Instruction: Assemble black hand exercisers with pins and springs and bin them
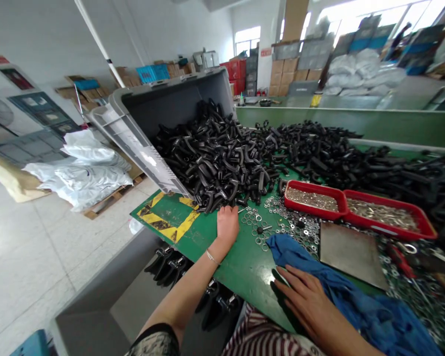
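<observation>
My left hand (228, 225) reaches to the near edge of a heap of curved black handle-like parts (222, 158). Its fingers are curled and closed, and what they grip is hidden; a thin metal piece (242, 210) shows beside the fingertips. Low over the green tabletop (244, 272), my right hand (304, 291) has its fingers stretched out, with nothing in it. It is nearest to a crumpled blue cloth (292, 249). Between the hands and the heap lie scattered metal rings (258, 241) and a bolt with a black head (264, 229).
The heap spills from a tipped grey crate (133, 143). Two red trays (315, 213) of small metal pieces stand to the right, behind a metal plate (350, 254). A red-handled tool (402, 262) lies farther right. Below the table edge, a grey bin (92, 306) holds several black parts.
</observation>
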The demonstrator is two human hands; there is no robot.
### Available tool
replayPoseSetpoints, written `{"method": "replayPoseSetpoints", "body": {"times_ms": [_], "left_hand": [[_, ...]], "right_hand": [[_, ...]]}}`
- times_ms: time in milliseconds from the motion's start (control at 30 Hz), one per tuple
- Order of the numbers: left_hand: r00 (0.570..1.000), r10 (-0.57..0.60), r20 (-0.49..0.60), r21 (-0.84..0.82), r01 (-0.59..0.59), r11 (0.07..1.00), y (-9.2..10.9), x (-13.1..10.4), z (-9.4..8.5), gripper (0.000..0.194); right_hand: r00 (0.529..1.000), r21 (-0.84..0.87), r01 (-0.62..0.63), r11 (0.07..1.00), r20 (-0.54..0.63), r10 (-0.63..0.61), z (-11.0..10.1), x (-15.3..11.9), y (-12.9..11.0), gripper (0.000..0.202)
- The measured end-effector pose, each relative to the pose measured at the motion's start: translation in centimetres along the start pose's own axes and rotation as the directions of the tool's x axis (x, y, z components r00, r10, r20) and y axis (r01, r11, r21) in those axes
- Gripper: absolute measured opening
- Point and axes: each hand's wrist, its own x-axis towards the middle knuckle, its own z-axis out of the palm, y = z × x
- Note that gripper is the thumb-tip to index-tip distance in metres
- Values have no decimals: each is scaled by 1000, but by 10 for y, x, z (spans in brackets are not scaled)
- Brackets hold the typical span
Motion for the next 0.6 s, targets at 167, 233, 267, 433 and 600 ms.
{"method": "replayPoseSetpoints", "body": {"times_ms": [167, 233, 267, 433, 600], "left_hand": [[998, -29, -58, 216, 41, 975, -9, -1, -12, 42], [999, 20, -41, 299, -7, 954, -11, 0, -14, 42], [999, 47, -19, 336, -38, 941, -12, 3, -13, 42], [990, 34, 140, 292, -74, 954, -10, 29, 2, 45], [921, 164, 353, -36, -162, 986, 3, 38, 7, 45]], "right_hand": [[979, -16, -203, 979, -20, 203, 3, -48, 18, 49], [962, 50, -269, 962, 52, 267, -5, -35, 24, 46], [956, 91, -287, 954, 82, 280, -10, -26, 29, 44], [956, 358, -292, 887, 75, 284, -41, -13, 48, 37], [857, 363, -433, 825, -116, 501, -68, -101, 101, 43]]}}
